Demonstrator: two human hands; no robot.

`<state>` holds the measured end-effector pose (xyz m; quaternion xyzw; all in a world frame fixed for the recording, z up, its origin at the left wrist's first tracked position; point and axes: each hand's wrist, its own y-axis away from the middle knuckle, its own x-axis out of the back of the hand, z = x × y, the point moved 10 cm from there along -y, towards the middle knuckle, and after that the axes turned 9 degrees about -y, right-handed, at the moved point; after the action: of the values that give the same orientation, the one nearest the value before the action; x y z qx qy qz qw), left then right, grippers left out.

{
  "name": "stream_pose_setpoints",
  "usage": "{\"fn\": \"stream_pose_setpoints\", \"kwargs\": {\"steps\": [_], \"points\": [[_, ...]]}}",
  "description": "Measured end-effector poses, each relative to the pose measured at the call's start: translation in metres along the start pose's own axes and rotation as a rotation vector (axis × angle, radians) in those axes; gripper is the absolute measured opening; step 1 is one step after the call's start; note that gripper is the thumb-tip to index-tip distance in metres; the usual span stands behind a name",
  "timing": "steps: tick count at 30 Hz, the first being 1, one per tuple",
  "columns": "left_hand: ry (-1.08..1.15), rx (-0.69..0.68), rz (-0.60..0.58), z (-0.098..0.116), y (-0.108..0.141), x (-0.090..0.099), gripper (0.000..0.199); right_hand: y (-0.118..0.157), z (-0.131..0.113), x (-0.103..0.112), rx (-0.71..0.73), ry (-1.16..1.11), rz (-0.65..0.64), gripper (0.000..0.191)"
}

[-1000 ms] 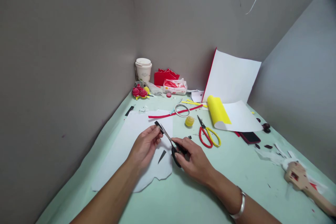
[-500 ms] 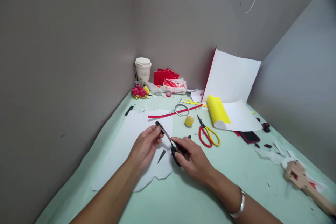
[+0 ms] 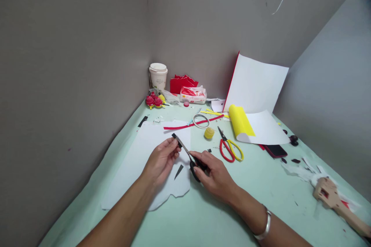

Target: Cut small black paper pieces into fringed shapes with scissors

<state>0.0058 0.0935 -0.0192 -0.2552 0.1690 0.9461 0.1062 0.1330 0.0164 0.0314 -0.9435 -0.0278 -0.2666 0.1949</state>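
Over a torn-edged white paper sheet (image 3: 130, 177), the left hand (image 3: 161, 159) pinches a small, flat black strip (image 3: 174, 136), likely light, bendable and best held by its edge; rightward, the right hand (image 3: 214, 173) grips rigid, black-handled metal scissors (image 3: 188, 153) by their loops.

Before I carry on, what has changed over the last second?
The blades of the black-handled scissors, slightly parted earlier, have closed together at the small black piece. Nothing was taken or let go: the left hand still pinches that piece, the right hand still holds the scissors. The dark pointed scrap stayed put.
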Motion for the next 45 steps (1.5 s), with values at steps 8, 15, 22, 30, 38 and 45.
{"fn": "stream_pose_setpoints", "kwargs": {"steps": [8,15,22,30,38,45], "points": [[-0.002,-0.002,-0.003,0.0004,0.0001,-0.0001,0.007,-0.0001,0.0013,-0.0005,-0.009,0.007,0.001,0.042],[-0.010,0.003,-0.004,-0.0017,-0.0002,0.0005,0.008,-0.0018,0.0018,0.0007,-0.038,-0.001,0.000,0.042],[-0.014,-0.015,0.002,-0.0006,-0.0002,0.0021,0.013,-0.0016,0.0037,0.0008,-0.046,-0.024,-0.011,0.045],[-0.047,-0.027,-0.021,-0.0006,-0.0003,-0.0018,0.014,-0.0011,0.0047,-0.0012,-0.044,-0.024,-0.026,0.046],[-0.021,-0.004,-0.021,-0.0022,0.0002,-0.0020,0.009,-0.0012,0.0020,-0.0004,-0.028,-0.021,-0.019,0.044],[-0.013,0.003,-0.011,-0.0035,-0.0001,-0.0011,0.005,-0.0013,0.0004,-0.0001,-0.016,-0.008,-0.014,0.043]]}}
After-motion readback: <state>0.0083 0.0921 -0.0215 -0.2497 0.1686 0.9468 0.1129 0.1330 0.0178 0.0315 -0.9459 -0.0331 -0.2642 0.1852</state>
